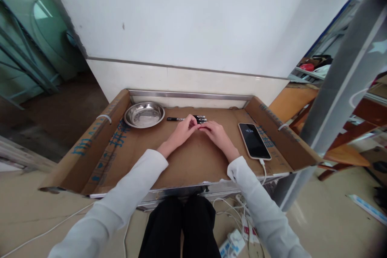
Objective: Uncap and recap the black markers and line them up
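Both my hands meet at the middle of a cardboard-lined table [193, 161]. My left hand [181, 131] has its fingers curled onto a small bunch of black pens [200, 119] that lies just beyond the fingertips. My right hand [216, 133] is closed in a pinch against the same bunch, fingertips touching those of the left. One more black pen [174, 119] lies apart to the left of the bunch, pointing at a steel bowl. How tightly the pens are gripped is partly hidden by the fingers.
An empty steel bowl [144, 114] sits at the back left. A phone [254, 140] with a white cable lies at the right. Raised cardboard flaps [90, 137] border both sides. A grey post [338, 88] stands right; cables and a power strip [232, 242] lie below.
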